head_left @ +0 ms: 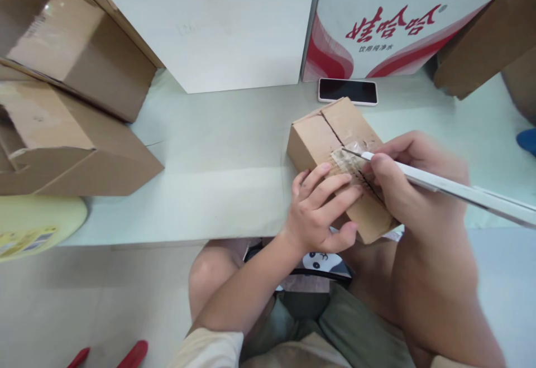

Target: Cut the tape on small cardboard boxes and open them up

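A small brown cardboard box [310, 133] lies at the table's front edge, with a seam along its top and clear tape [355, 147] across the seam. My left hand [320, 206] holds the box steady, fingers spread over its top and thumb at its near side. In my right hand [402, 172] is a slim white utility knife [431, 181], gripped between thumb and fingers. Its thin dark tip touches the tape near the seam; how deep it goes cannot be seen. My right hand covers part of the box's right side.
A phone [347, 91] lies just behind the box. At the back stand a large white box [218, 27] and a red-and-white printed carton [377, 33]. Open brown cartons [100, 139] crowd the left, above a yellow container [42, 223]. Another brown carton [481, 44] stands at right.
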The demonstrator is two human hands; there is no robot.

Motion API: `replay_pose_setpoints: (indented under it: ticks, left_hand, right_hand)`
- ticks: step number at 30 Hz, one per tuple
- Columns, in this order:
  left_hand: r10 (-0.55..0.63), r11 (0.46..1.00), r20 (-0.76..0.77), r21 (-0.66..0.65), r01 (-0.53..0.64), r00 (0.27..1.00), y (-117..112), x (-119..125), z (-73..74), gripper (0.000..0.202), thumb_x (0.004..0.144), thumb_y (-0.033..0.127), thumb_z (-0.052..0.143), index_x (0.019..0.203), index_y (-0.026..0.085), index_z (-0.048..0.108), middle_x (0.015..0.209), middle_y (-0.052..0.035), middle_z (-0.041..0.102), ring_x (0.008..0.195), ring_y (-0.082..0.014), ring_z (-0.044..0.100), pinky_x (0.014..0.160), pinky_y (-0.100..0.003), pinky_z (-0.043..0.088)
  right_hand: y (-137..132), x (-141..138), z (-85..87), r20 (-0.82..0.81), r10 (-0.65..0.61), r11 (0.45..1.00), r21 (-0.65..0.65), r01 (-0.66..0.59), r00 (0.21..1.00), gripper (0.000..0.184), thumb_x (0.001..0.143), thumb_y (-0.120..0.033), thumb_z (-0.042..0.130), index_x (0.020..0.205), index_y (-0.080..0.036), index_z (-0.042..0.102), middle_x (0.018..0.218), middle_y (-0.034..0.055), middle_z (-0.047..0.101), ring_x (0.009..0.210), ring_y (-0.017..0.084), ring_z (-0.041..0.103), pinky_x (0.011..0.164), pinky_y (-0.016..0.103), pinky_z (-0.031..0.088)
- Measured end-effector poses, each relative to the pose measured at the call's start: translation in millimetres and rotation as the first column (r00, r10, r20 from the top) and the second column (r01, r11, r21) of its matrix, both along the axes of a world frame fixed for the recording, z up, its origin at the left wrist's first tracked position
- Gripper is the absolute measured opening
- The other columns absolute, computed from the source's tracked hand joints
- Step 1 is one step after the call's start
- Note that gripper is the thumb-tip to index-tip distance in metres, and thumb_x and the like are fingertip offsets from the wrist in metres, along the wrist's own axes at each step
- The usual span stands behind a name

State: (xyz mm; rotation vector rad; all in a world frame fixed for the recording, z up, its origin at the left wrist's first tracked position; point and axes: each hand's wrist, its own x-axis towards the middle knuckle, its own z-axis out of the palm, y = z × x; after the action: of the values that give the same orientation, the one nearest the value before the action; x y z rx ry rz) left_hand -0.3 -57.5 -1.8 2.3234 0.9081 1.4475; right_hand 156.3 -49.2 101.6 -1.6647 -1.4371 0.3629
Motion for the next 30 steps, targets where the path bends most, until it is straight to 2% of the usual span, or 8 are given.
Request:
replay_pose_setpoints:
  ticks: [3, 7, 13, 19, 26, 30]
  left_hand:
    - [-0.008, 1.0, -0.009, -0.023, 0.007, 1.0, 0, 0, -3.3, 0.056, 0.093, 0.054, 0.048, 0.139, 0.028, 0.068, 0.129, -0.009, 0.074, 0.146, -0.0322, 0.05, 0.122, -0.048, 0.036]
    - [-0.025, 0.999, -0.039, -0.045, 0.023, 0.999, 0, 0, -7.2, 0.057, 0.091, 0.058, 0.053, 0.14, 0.032, 0.066, 0.132, -0.0083, 0.072, 0.148, -0.0324, 0.048, 0.123, -0.049, 0.033]
    - [-0.005, 1.0, 0.013, 0.0, 0.005, 1.0, 1, 0, -0.9, 0.051, 0.093, 0.05, 0.05, 0.133, 0.024, 0.071, 0.129, -0.0095, 0.075, 0.143, -0.0306, 0.053, 0.121, -0.046, 0.036]
    - [0.001, 1.0, -0.037, -0.017, -0.002, 0.999, 1, 0, -2.3, 0.054, 0.092, 0.053, 0.051, 0.134, 0.027, 0.07, 0.131, -0.0086, 0.074, 0.146, -0.0314, 0.052, 0.122, -0.046, 0.035]
    - [0.048, 0.999, 0.006, 0.024, -0.048, 0.999, 2, 1, 2.2, 0.05, 0.096, 0.052, 0.045, 0.125, 0.024, 0.076, 0.121, -0.0085, 0.078, 0.137, -0.0294, 0.06, 0.118, -0.045, 0.042]
    - [0.062, 0.997, 0.006, 0.048, -0.062, 0.998, 3, 2, 4.9, 0.049, 0.097, 0.051, 0.044, 0.124, 0.024, 0.075, 0.12, -0.0081, 0.078, 0.136, -0.0283, 0.06, 0.117, -0.044, 0.043]
  right_hand:
    - [-2, 2, -3.9, -0.04, -0.017, 1.0, 0.014, 0.017, 0.999, 0.016, 0.082, -0.032, 0.072, 0.071, -0.023, 0.065, 0.058, -0.0034, 0.066, 0.048, 0.013, 0.055, 0.047, 0.027, 0.042]
    - [-3, 4, -6.0, 0.008, -0.056, 0.998, 0.013, 0.056, 0.998, 0.023, 0.086, -0.037, 0.071, 0.07, -0.023, 0.063, 0.06, -0.0025, 0.067, 0.049, 0.014, 0.056, 0.05, 0.029, 0.043]
    - [1, 5, -9.5, 0.078, -0.053, 0.999, 0.008, 0.053, 0.996, 0.024, 0.088, -0.044, 0.071, 0.076, -0.025, 0.065, 0.064, -0.0032, 0.068, 0.055, 0.015, 0.062, 0.056, 0.03, 0.045]
    - [3, 3, -7.5, 0.169, -0.01, 1.0, -0.004, 0.011, 0.985, 0.02, 0.085, -0.037, 0.07, 0.071, -0.025, 0.061, 0.058, -0.0042, 0.063, 0.05, 0.014, 0.055, 0.052, 0.028, 0.04]
    - [-3, 3, -5.9, 0.062, -0.062, 0.996, 0.069, 0.058, 0.996, 0.025, 0.085, -0.025, 0.062, 0.063, -0.024, 0.05, 0.053, -0.0055, 0.053, 0.049, 0.013, 0.047, 0.049, 0.029, 0.034]
    - [-5, 3, -5.1, 0.026, -0.038, 0.995, 0.092, 0.035, 0.999, 0.028, 0.089, -0.025, 0.062, 0.064, -0.024, 0.049, 0.054, -0.0056, 0.053, 0.049, 0.013, 0.047, 0.05, 0.03, 0.035]
